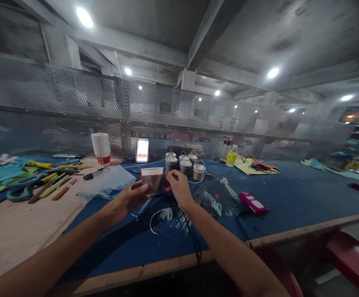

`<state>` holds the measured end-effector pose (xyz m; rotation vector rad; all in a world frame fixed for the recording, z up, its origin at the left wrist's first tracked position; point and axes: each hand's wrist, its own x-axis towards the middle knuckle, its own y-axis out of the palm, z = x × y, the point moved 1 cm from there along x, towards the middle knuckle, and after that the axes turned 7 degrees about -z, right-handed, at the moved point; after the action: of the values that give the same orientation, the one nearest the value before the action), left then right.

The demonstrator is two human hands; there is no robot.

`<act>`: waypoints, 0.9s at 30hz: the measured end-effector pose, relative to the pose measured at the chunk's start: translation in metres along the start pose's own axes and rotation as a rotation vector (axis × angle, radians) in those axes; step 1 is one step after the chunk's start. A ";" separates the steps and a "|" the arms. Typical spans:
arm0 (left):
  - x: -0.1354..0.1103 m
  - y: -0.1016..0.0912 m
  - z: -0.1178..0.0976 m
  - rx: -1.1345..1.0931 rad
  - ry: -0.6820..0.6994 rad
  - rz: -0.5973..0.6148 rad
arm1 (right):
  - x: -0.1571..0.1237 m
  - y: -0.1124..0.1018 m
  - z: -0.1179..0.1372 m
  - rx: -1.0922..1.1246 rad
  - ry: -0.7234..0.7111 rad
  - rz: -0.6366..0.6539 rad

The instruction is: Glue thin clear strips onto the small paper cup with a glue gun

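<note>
A small paper cup with a white rim and brown side is held above the blue table. My left hand is wrapped round its left side. My right hand pinches something at the cup's right side; what it pinches is too small to make out. Thin wires and a black cable lie under my right wrist. Several finished little cups with wire handles stand just behind.
A stack of white paper cups stands at back left, with scissors and coloured sticks on a board. A pink tool, a glue bottle and yellow paper lie to the right. A red stool sits beyond the table's front edge.
</note>
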<state>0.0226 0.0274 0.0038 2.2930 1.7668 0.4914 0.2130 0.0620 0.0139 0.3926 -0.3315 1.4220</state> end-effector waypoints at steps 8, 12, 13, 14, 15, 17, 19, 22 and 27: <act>-0.002 0.005 -0.002 -0.047 -0.089 -0.051 | -0.003 -0.001 0.004 -0.136 -0.077 0.005; -0.004 0.010 0.001 -0.040 -0.090 -0.048 | -0.009 0.003 0.007 -0.110 -0.064 0.051; -0.004 0.010 0.002 -0.026 -0.080 -0.057 | -0.010 0.004 0.007 -0.097 -0.064 0.063; -0.003 0.011 0.004 -0.010 -0.067 -0.075 | -0.011 0.005 0.008 -0.089 -0.066 0.072; -0.003 0.010 0.006 0.003 -0.056 -0.094 | -0.012 0.005 0.008 -0.085 -0.067 0.079; -0.001 0.009 0.009 0.010 -0.042 -0.119 | -0.013 0.006 0.008 -0.083 -0.063 0.091; 0.000 0.007 0.012 0.003 -0.037 -0.117 | -0.013 0.006 0.008 -0.098 -0.067 0.094; 0.001 0.007 0.012 -0.007 -0.025 -0.092 | -0.013 0.006 0.008 -0.153 -0.095 0.077; 0.000 0.009 0.010 -0.035 -0.030 -0.075 | -0.014 0.005 0.008 -0.168 -0.127 0.059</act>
<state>0.0345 0.0256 -0.0025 2.1896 1.8084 0.4690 0.2066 0.0464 0.0154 0.3388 -0.5656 1.4178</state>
